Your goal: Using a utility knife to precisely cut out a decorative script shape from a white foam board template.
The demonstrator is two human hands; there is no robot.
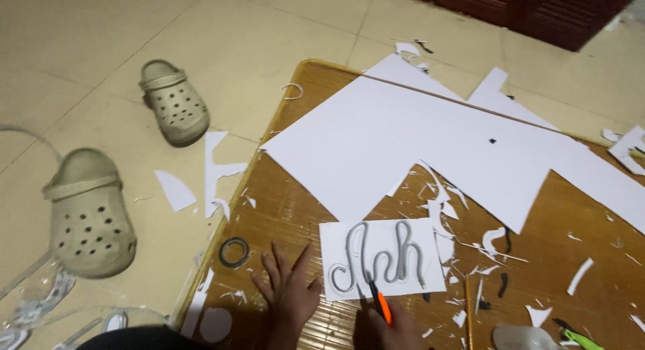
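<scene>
While the left hand (287, 288) lies flat on the bamboo mat (578, 209) with its fingers spread wide, touching the left edge of the small white card (381, 258) so it seems to pin the piece down, the right hand (396, 328) closes its fingers around an orange craft knife (379, 299) whose dark tip meets the grey outlined letters on that card. Lying just in front of the person, the card sits below a large white sheet (416, 135) with cut-out notches, and white offcuts litter the mat, likely trimmed away. A tape roll (234, 251) rests near the left hand, and two beige clogs (91, 212) stand on the tiled floor.
</scene>
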